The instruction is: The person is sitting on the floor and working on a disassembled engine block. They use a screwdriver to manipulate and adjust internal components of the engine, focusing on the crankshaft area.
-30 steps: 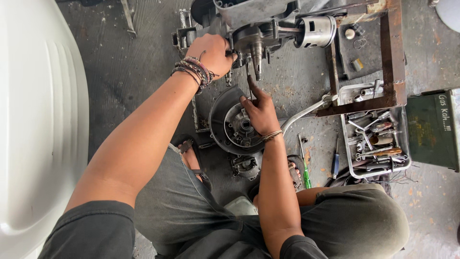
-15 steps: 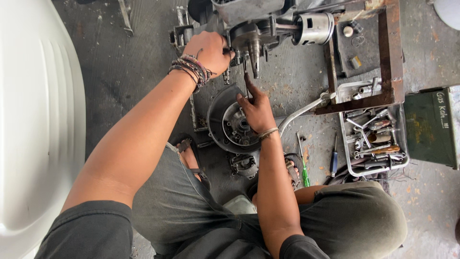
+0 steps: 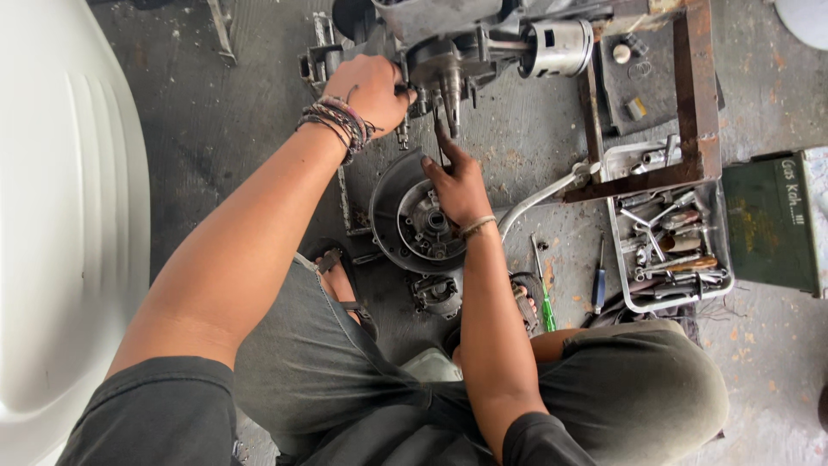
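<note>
At the right edge of the frame, about mid-height, a dark green metal box (image 3: 770, 223) lay on the concrete floor (image 3: 535, 138), just right of the white wire tray (image 3: 617, 226) of hand tools. The box was rectangular, with scuffed, dulled paint and a short line of pale handwritten marking along its right end (chalk or paint, it was hard to tell which). Its far right side ran out of the picture. No other package, label, sign or screen showed anywhere.
</note>
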